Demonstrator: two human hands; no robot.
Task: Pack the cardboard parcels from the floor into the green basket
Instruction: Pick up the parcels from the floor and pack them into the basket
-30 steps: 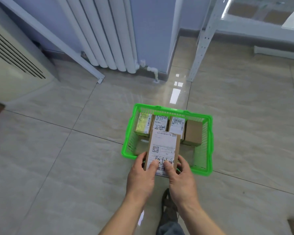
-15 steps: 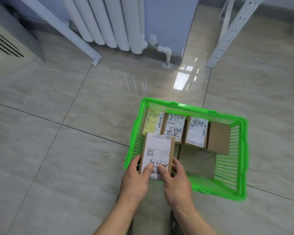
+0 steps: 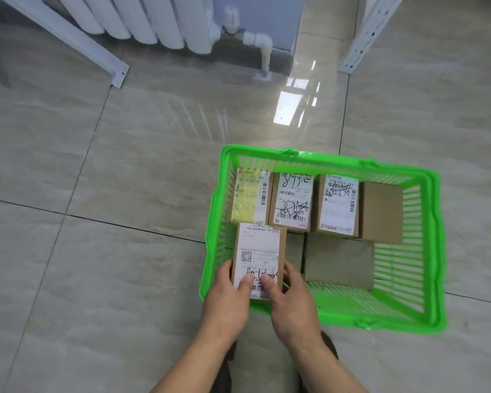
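So I'm looking down at a shiny tiled floor [image 3: 125, 251] with a white radiator [image 3: 142, 18] at the far edge. The green basket [image 3: 434, 251] sits on the floor right in front of me. Four parcels [image 3: 291, 202] stand in a row along its far wall, and a plain brown box [image 3: 338, 259] lies flat closer to me. My left hand [image 3: 227, 304] and right hand [image 3: 294, 304] both grip a labelled parcel [image 3: 258, 256], fingers wrapped on its sides, thumbs on the label, over the basket's near left corner.
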